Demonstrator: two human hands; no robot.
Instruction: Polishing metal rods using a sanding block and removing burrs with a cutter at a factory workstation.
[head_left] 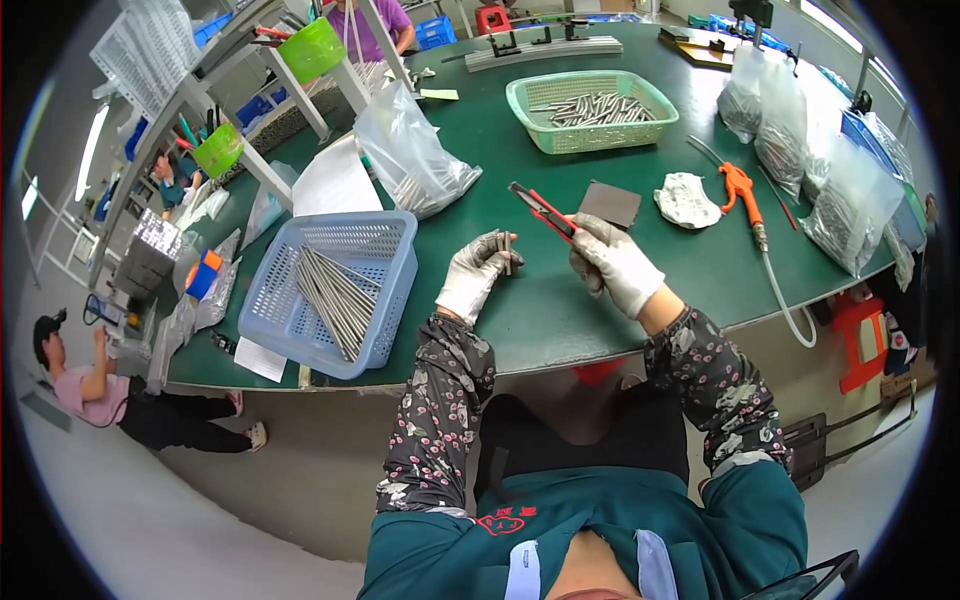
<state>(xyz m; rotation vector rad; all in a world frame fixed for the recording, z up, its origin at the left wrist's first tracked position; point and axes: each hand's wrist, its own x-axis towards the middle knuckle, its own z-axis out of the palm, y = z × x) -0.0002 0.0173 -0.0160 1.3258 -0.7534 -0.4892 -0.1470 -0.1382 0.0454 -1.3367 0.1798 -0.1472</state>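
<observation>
Short metal rods (506,252) stand upright in the fingers of my left hand (474,272), which is gloved in white with grey fingertips. My right hand (617,262), gloved the same way, is closed around red-handled pliers (543,212). Their dark tip points up and left, away from the rods. Left of my left hand, a blue basket (400,290) holds long thin metal rods (338,300). Beyond my hands, a pale green basket (590,142) contains many short metal rods (598,109). A dark square sheet (611,204) lies just past my right hand.
On the green table (470,345) at right are a white cloth (687,198), an orange air gun (738,190) with a hose, and filled plastic bags (852,215). A clear bag (410,150) and paper (335,185) lie far left. A person (95,385) stands at left.
</observation>
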